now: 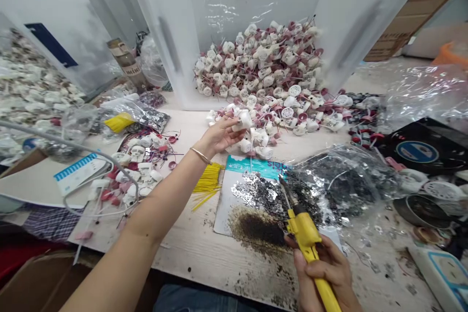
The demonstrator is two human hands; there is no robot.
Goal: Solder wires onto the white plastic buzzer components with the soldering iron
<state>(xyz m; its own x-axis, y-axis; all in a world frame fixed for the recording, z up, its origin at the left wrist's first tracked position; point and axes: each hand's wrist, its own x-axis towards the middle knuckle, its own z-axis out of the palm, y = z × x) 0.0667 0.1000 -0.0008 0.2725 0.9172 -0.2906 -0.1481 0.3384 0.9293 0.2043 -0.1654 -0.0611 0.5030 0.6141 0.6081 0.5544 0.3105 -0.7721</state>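
Observation:
My right hand is wrapped around a yellow soldering iron, its tip pointing up and away over a heap of small shiny metal pieces. Stretched forward, my left hand has its fingertips on a white plastic part at the near edge of a pile of white and pink parts. The part appears gripped between the fingers, though the far side of the grip is hidden. Below the hand lies a bundle of yellow wires, beside a white and teal sheet bearing the metal pieces and a dark brown residue.
A translucent plastic bin lies on its side behind the pile. A clear bag of metal pieces sits at right, near a round tin. Further parts and a grey cable lie at left.

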